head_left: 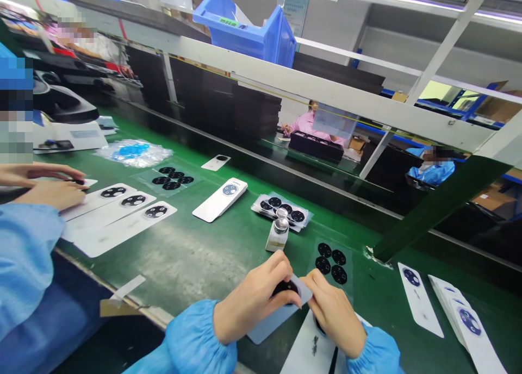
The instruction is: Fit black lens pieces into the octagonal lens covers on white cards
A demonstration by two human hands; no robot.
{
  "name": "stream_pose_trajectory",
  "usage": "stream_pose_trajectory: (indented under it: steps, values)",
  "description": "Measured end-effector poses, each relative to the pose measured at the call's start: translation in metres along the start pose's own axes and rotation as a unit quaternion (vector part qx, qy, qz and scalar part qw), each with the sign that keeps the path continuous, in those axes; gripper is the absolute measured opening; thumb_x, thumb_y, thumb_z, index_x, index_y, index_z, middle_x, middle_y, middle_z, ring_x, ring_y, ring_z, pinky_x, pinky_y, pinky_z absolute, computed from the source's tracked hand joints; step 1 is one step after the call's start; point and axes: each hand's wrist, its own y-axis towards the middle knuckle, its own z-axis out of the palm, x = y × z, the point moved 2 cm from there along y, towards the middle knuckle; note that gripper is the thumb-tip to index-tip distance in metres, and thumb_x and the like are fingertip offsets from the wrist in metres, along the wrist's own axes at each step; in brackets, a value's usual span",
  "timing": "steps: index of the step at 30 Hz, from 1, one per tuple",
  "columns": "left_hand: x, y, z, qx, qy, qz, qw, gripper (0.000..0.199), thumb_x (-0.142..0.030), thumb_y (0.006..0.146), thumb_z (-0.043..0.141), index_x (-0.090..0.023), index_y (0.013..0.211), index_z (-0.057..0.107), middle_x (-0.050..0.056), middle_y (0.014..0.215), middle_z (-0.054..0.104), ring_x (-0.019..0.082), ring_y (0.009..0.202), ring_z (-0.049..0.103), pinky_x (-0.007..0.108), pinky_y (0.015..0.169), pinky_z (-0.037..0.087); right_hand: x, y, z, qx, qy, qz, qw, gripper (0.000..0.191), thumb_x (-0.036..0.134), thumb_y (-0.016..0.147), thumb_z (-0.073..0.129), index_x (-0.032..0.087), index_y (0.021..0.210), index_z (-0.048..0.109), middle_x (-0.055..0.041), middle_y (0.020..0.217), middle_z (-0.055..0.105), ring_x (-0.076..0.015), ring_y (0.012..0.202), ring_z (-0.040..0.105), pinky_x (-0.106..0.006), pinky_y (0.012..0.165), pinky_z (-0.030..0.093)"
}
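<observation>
My left hand (261, 293) pinches a white card (267, 322) with a black round patch near its top, thumb and fingers closed over that patch. At the card's upper right corner, the fingers of my right hand (332, 309) are pressed together on its edge. More white cards (299, 344) lie beneath my right hand, partly hidden by it. A clear sheet with black discs (331, 262) rests just beyond my hands. Behind my left hand stands a small bottle (278, 232) with a metal top, beside a pile of disc sheets (281, 208).
At the left a co-worker's hands (53, 186) work over several white cards (110, 227). A card stack (220, 200) sits mid-bench, with other cards (468, 319) at the right. A green slanted post (444, 211) rises at the bench's far edge.
</observation>
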Motion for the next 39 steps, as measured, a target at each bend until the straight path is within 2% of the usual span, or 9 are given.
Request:
stream_pose_trajectory:
  steps: [7, 12, 15, 18, 22, 28, 31, 35, 39]
  values:
    - [0.007, -0.003, -0.005, 0.018, 0.032, -0.025, 0.999, 0.02, -0.036, 0.09, 0.053, -0.022, 0.082, 0.042, -0.003, 0.081, 0.045, 0.01, 0.062, 0.047, 0.02, 0.054, 0.042, -0.001, 0.003, 0.009, -0.02, -0.118, -0.014, 0.993, 0.03, 0.004, 0.075, 0.051, 0.019, 0.101, 0.047, -0.0035, 0.09, 0.06, -0.0198, 0.068, 0.06, -0.029, 0.057, 0.044]
    - [0.008, -0.004, -0.009, 0.026, 0.049, -0.026, 0.998, 0.02, -0.036, 0.091, 0.051, -0.022, 0.082, 0.041, -0.002, 0.082, 0.045, 0.01, 0.062, 0.047, 0.021, 0.055, 0.042, -0.008, -0.004, -0.011, -0.04, -0.165, -0.038, 0.985, 0.037, -0.004, 0.076, 0.039, 0.021, 0.097, 0.055, -0.0035, 0.083, 0.061, -0.0184, 0.06, 0.059, -0.028, 0.05, 0.039]
    - [0.007, -0.002, -0.01, 0.028, 0.053, -0.027, 0.998, 0.018, -0.034, 0.091, 0.051, -0.022, 0.082, 0.041, -0.002, 0.082, 0.044, 0.011, 0.062, 0.046, 0.021, 0.054, 0.041, -0.011, -0.011, -0.032, -0.1, -0.097, -0.008, 0.99, 0.033, 0.012, 0.09, 0.039, 0.028, 0.114, 0.055, -0.0031, 0.085, 0.062, -0.018, 0.063, 0.061, -0.026, 0.048, 0.039]
    - [0.007, 0.001, -0.01, 0.04, 0.053, -0.038, 0.997, 0.017, -0.032, 0.091, 0.052, -0.021, 0.081, 0.042, -0.003, 0.081, 0.045, 0.01, 0.061, 0.045, 0.021, 0.053, 0.041, -0.013, -0.02, -0.045, -0.143, 0.107, 0.054, 0.983, 0.033, 0.03, 0.095, 0.04, 0.032, 0.126, 0.048, 0.0001, 0.073, 0.061, -0.0171, 0.064, 0.061, -0.026, 0.054, 0.044]
    - [0.007, 0.004, -0.008, 0.061, 0.058, -0.054, 0.995, 0.018, -0.031, 0.091, 0.052, -0.021, 0.08, 0.042, -0.003, 0.08, 0.045, 0.01, 0.061, 0.043, 0.022, 0.055, 0.042, -0.005, -0.027, -0.046, -0.077, 0.433, 0.118, 0.89, 0.027, 0.046, 0.091, 0.049, 0.023, 0.103, 0.057, -0.0008, 0.068, 0.059, -0.0145, 0.057, 0.057, -0.024, 0.05, 0.045]
    - [0.005, 0.004, -0.007, 0.071, 0.051, -0.051, 0.995, 0.014, -0.025, 0.093, 0.045, -0.021, 0.08, 0.04, -0.003, 0.08, 0.043, 0.011, 0.062, 0.044, 0.022, 0.054, 0.04, 0.018, -0.025, -0.047, 0.135, 0.629, -0.016, 0.765, 0.083, 0.064, 0.059, 0.073, 0.03, 0.128, 0.042, -0.0162, 0.131, 0.05, -0.0305, 0.118, 0.05, -0.045, 0.086, 0.047]
    - [0.003, 0.006, -0.007, 0.078, 0.045, -0.053, 0.995, 0.013, -0.021, 0.092, 0.046, -0.021, 0.081, 0.039, -0.003, 0.081, 0.042, 0.011, 0.062, 0.043, 0.021, 0.053, 0.039, 0.017, -0.023, -0.041, 0.08, 0.63, -0.024, 0.772, 0.079, 0.058, 0.057, 0.079, 0.03, 0.124, 0.048, -0.0159, 0.127, 0.054, -0.0296, 0.109, 0.056, -0.04, 0.074, 0.052]
    - [-0.001, 0.008, -0.004, 0.09, 0.046, -0.068, 0.993, 0.023, -0.02, 0.086, 0.058, -0.022, 0.081, 0.036, -0.004, 0.08, 0.041, 0.01, 0.06, 0.041, 0.022, 0.053, 0.037, 0.011, -0.019, -0.033, -0.11, 0.587, 0.032, 0.801, 0.023, 0.043, 0.083, 0.063, 0.025, 0.096, 0.065, -0.0027, 0.073, 0.061, -0.0133, 0.06, 0.055, -0.025, 0.054, 0.045]
    - [-0.005, 0.008, -0.002, 0.1, 0.034, -0.073, 0.992, 0.028, -0.016, 0.083, 0.062, -0.022, 0.08, 0.035, -0.005, 0.08, 0.04, 0.011, 0.062, 0.043, 0.022, 0.055, 0.038, 0.015, -0.012, -0.037, -0.112, 0.535, 0.024, 0.837, 0.021, 0.039, 0.087, 0.058, 0.023, 0.094, 0.069, -0.0013, 0.08, 0.051, -0.0092, 0.055, 0.051, -0.025, 0.052, 0.042]
